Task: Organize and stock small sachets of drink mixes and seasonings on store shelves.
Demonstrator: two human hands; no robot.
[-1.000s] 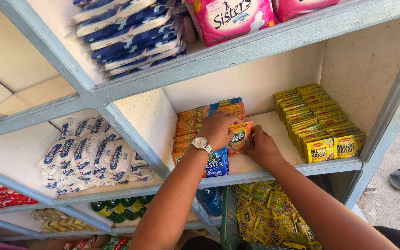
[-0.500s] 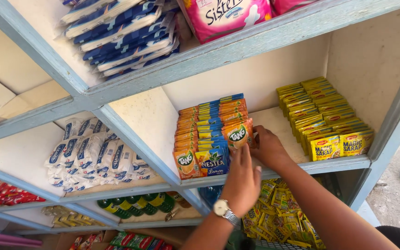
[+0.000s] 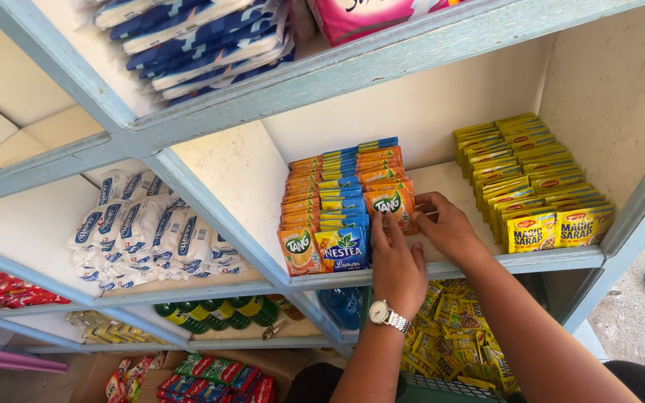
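The right hand (image 3: pixel 448 226) pinches the right edge of an orange drink-mix sachet (image 3: pixel 390 204), thumb and fingers closed on it, so the sachet stands upright just to the left of that hand, at the front of the third row of packets. The left hand (image 3: pixel 396 263) lies just below and in front of the same sachet with its fingers stretched flat, their tips touching the sachet's lower edge; it grips nothing (a metal wristwatch (image 3: pixel 387 316) sits on its wrist).

Left of both hands, touching the held sachet's row, run two more rows: blue iced-tea sachets (image 3: pixel 341 248) right beside the left hand's fingers, and further left a row of orange sachets (image 3: pixel 300 250) against the shelf divider. All of them stand on the pale blue shelf (image 3: pixel 531 261), whose front edge passes under the right wrist.

To the right of the right hand, apart from it across a bare strip of shelf, stand two rows of yellow seasoning sachets (image 3: pixel 539 186). Below the forearms, a green wire basket (image 3: pixel 442 388) holds loose yellow packets (image 3: pixel 449 336).
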